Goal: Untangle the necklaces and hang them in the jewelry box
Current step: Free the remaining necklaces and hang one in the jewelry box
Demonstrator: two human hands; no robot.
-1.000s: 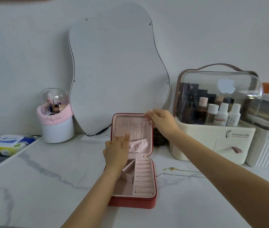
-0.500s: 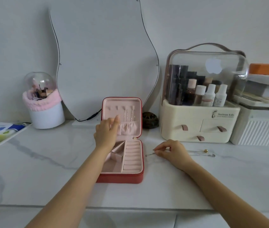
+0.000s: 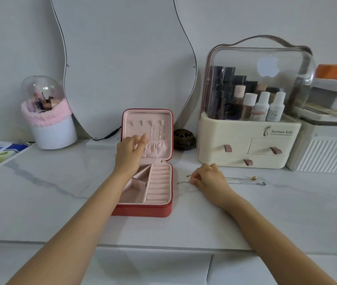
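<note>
Head view, L to R: your left hand (image 3: 129, 154) rests on the open lid of the jewelry box (image 3: 146, 161), fingers loose & straight, holding nothing, prob. to keep it steady. Two chains already hang just right of those fingertips. Your right hand (image 3: 209, 178) curls & pinches the necklaces (image 3: 243, 180) lying on the marble table (image 3: 60, 182), ready to lift. A makeup case (image 3: 248, 138) sits behind, by a white wall.

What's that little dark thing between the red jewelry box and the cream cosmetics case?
In the head view, a small dark round carved holder sits between the jewelry box and the cosmetics case, by the mirror's foot.
</note>
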